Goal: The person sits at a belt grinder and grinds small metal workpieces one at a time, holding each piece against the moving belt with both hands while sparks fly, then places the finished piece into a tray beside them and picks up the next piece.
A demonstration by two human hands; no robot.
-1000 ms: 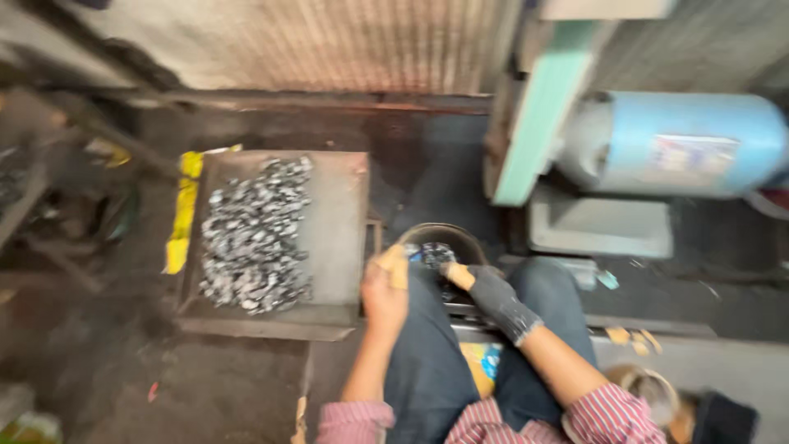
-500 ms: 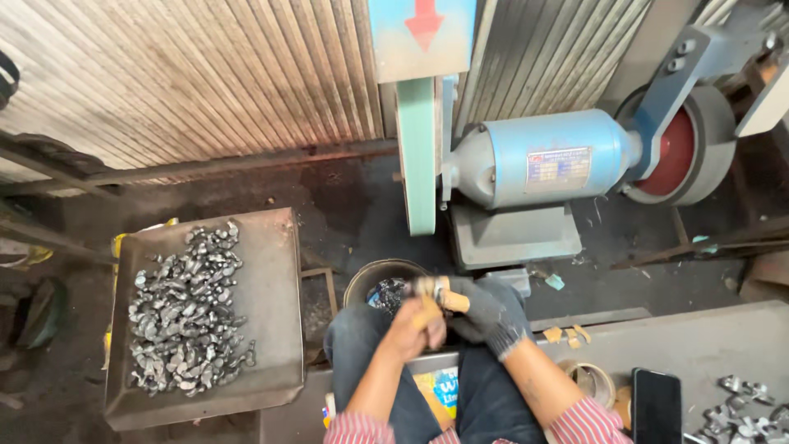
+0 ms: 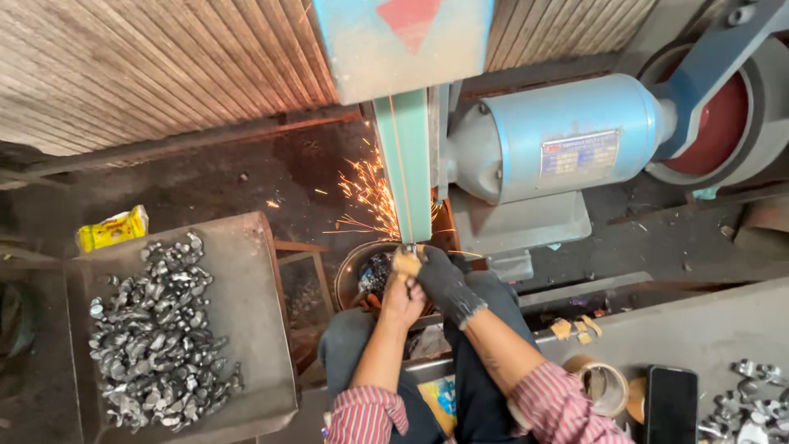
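- Head view: the bare left hand and the gloved right hand were squeezed together around a small metal piece, pushing it up against the grinder's green belt, right above the round bowl.
- Sparks sprayed off to the left of the belt.
- A tray piled with metal parts sat off to the left, and the blue motor was just right of the belt.

Both forearms in rolled red-striped sleeves reach forward and meet, the bare left hand curled closed beneath, touching the dark-gloved right hand, whose fingers pinch shut at the front.
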